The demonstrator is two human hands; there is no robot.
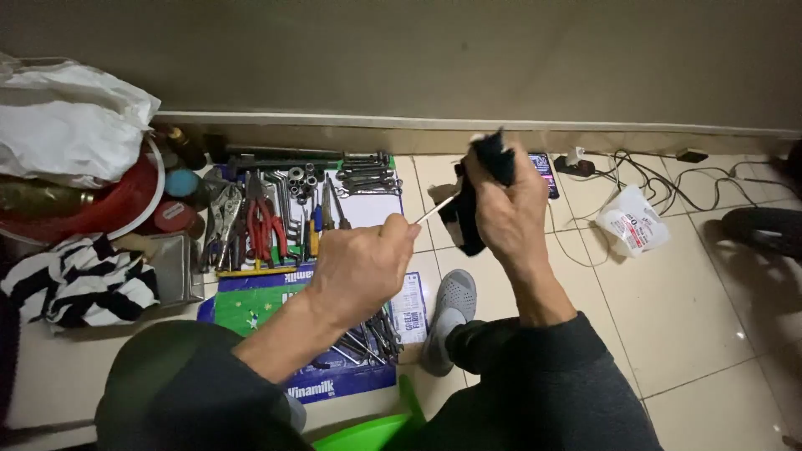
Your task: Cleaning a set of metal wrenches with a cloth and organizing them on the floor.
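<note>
Dark long sleeves [535,367] pushed up the forearms, dark trousers, and a grey perforated slip-on shoe [449,313].

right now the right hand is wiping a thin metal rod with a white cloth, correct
Not quite: the cloth is black, not white. The head view shows the right hand bunching it around one end of the thin metal rod, which the left hand holds.

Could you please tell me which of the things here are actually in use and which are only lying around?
In use:
- left hand holding a thin white stick
- right hand gripping a black cloth

Lying about:
- pliers
- wrenches
- striped cloth
- phone
- white plastic bag
</note>
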